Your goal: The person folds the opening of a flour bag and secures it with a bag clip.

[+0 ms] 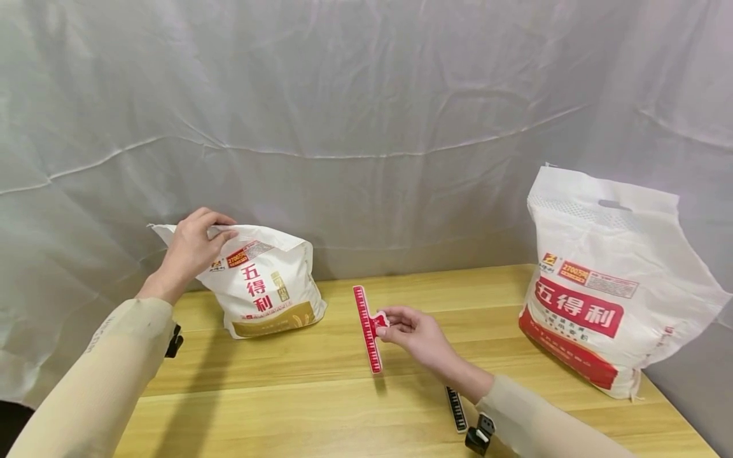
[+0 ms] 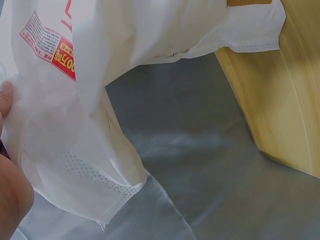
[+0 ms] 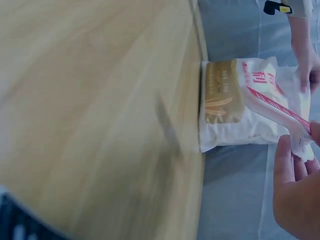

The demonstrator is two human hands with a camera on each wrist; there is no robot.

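Observation:
On the left of the head view, my left hand grips the folded-down top of a white flour bag with red lettering and a gold band. The left wrist view shows the bag's loose top end drooping beside the fingers, with part of that hand cut off by the frame. My right hand pinches a red bag clip by its handle tab, holding it above the table to the right of the bag. Across the right wrist view, the clip overlaps the flour bag.
A second, fuller flour bag with a handle slot stands at the table's right side. A black clip lies on the wooden table, close to my right wrist. Grey cloth hangs behind the table.

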